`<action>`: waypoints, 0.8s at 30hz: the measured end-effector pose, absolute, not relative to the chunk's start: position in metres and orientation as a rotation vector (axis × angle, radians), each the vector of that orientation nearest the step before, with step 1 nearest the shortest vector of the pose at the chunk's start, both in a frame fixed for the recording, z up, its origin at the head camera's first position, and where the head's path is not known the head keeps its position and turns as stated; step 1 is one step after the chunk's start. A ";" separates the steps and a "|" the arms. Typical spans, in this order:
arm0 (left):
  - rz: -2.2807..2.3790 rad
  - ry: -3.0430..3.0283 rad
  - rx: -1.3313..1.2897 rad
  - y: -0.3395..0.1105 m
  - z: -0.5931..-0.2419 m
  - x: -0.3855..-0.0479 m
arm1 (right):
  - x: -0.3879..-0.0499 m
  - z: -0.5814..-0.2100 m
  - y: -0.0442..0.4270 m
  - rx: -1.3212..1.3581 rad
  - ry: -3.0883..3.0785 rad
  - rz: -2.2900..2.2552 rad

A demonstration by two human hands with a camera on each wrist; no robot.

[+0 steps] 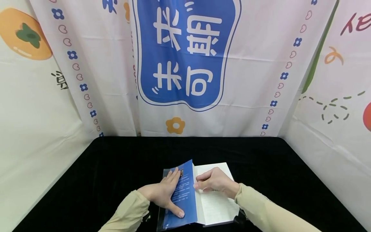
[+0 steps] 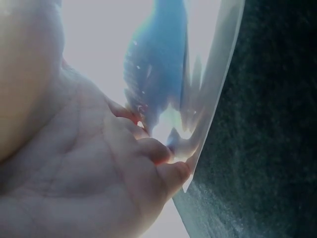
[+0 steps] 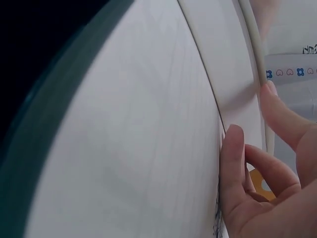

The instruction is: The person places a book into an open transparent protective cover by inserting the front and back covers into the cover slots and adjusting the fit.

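Note:
An open book (image 1: 218, 206) lies at the table's near middle, its white pages on the right and its blue cover (image 1: 185, 193) spread to the left. Clear plastic shows along the cover's outer edge, and in the left wrist view as a glossy sheet (image 2: 218, 94). My left hand (image 1: 165, 193) presses on the blue cover, fingers spread and thumb stretched toward its lower part. With curled fingers, my right hand (image 1: 217, 182) pinches at the white strip (image 1: 199, 203) where cover meets pages. The right wrist view has its fingertips (image 3: 233, 136) beside that strip; the exact contact is partly hidden.
Black cloth covers the table (image 1: 116, 161). White printed curtains (image 1: 246, 80) hang behind it and at both sides. Dark wrist straps sit close to the book's lower edge.

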State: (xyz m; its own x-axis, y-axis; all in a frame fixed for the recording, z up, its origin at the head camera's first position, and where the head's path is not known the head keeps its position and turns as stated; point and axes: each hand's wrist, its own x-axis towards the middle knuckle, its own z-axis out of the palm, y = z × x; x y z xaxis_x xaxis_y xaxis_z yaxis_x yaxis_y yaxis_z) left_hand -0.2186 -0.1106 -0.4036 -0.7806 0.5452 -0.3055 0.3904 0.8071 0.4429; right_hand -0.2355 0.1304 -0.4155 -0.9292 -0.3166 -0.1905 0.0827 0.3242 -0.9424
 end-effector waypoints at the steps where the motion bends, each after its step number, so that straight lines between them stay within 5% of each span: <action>1: 0.497 2.573 0.700 -0.111 -0.404 -0.218 | -0.235 -0.416 0.130 -0.209 2.259 -1.637; 15: 0.423 2.621 0.702 -0.112 -0.400 -0.214 | -0.232 -0.415 0.117 -0.316 2.471 -1.527; 24: 0.464 2.597 0.733 -0.111 -0.402 -0.216 | -0.233 -0.412 0.125 -0.129 2.287 -1.608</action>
State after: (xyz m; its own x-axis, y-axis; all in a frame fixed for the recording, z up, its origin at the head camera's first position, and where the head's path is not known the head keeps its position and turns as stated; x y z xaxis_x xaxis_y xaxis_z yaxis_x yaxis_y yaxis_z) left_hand -0.2164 -0.1109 -0.4024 -0.7823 0.5537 -0.2854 0.4207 0.8075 0.4135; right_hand -0.2327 0.1253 -0.4121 -0.9377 -0.2662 -0.2231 0.1198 0.3549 -0.9272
